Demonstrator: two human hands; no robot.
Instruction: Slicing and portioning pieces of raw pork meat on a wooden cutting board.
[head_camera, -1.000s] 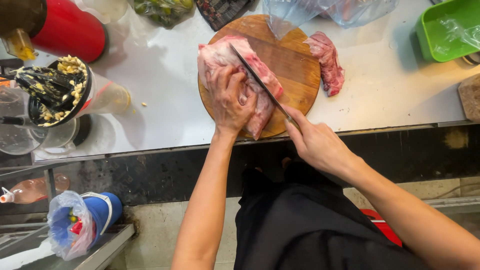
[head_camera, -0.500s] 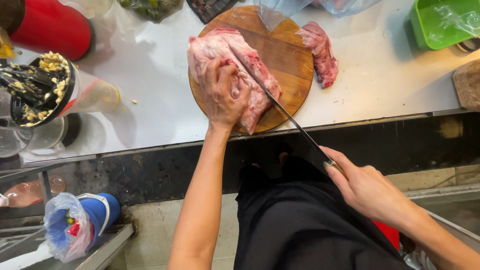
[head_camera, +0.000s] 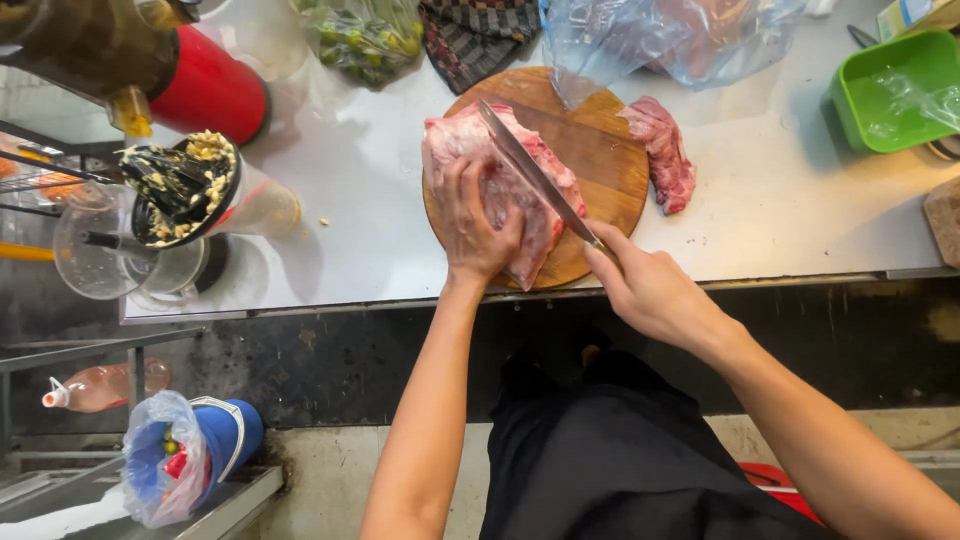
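On the round wooden board (head_camera: 600, 160) the big slab of raw meat (head_camera: 500, 185) lies pinned flat under the left hand (head_camera: 478, 225), while the right hand (head_camera: 650, 290), fist clamped on the knife (head_camera: 530, 170), lays the blade diagonally across it, tip pointing away.

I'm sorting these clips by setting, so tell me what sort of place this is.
Likely a working kitchen or food stall: raw meat cut with a knife on a round wooden board, atop a steel counter.
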